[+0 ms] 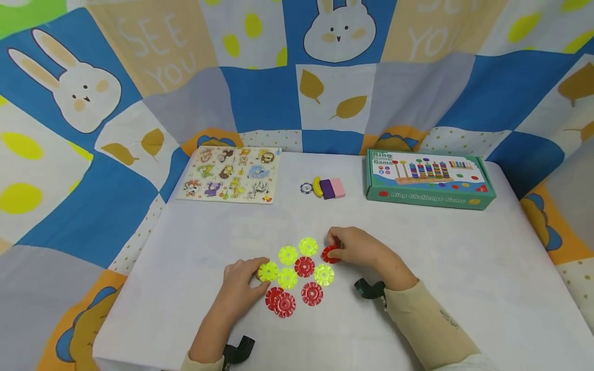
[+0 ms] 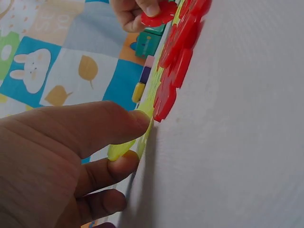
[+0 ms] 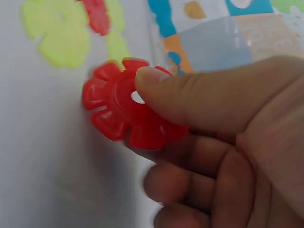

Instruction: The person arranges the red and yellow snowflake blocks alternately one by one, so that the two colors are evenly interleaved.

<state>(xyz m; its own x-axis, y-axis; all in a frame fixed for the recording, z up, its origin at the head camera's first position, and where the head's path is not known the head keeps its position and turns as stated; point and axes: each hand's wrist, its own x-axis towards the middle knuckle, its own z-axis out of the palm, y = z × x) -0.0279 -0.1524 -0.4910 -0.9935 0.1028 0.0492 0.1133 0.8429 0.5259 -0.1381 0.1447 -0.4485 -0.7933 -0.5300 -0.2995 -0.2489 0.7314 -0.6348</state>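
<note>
My right hand point(image 1: 362, 250) pinches a red notched interlocking disc point(image 3: 114, 102) between thumb and fingers, at the right side of a group of such discs. At the group's left edge, my left hand point(image 1: 241, 283) holds a yellow-green interlocking disc point(image 1: 267, 271) between thumb and fingertip; the left wrist view shows part of this yellow disc point(image 2: 121, 148) between the digits. Several more yellow discs point(image 1: 288, 254) lie close together around a red disc point(image 1: 304, 267). Nearer the person lie two overlapping red discs point(image 1: 284, 305) and a single red disc point(image 1: 312, 293).
An animal picture board point(image 1: 229, 175) lies at the back left of the white table point(image 1: 417, 319). A green game box point(image 1: 429, 180) stands at the back right. Between them sit a patterned round chip point(image 1: 306, 188), a yellow banana-shaped piece point(image 1: 317, 187), a purple block point(image 1: 327, 189) and a pink block point(image 1: 337, 188).
</note>
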